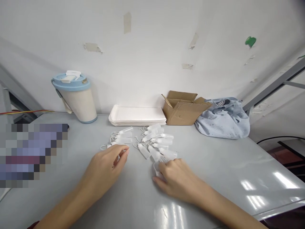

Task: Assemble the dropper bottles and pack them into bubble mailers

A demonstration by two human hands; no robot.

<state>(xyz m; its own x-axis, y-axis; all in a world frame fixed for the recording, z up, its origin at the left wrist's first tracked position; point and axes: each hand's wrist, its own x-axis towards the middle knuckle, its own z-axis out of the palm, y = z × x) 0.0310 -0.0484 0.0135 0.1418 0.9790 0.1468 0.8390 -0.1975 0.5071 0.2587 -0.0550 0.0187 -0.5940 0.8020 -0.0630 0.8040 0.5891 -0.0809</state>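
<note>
Small translucent plastic bottles with white cord loops lie in two groups on the table. My left hand [109, 162] is beside the smaller left group [124, 140], its thumb and index fingertips drawn together and nothing visible between them. The larger group [164, 141] spreads loosely to the right of it. At the near end of that group, my right hand [175, 178] has its fingers curled over a small bottle [158, 171]. A cord loop and a pale part of this bottle show beside the fingers; the hand hides the rest.
Flat white sleeves [138, 115] are stacked along the wall, next to an open cardboard box [184, 113]. A bluish cloth [222, 119] is bunched at the right. A cream tumbler [82, 103] with a blue lid stands at the left, behind a pixelated area. The grey table [133, 197] reflects lights.
</note>
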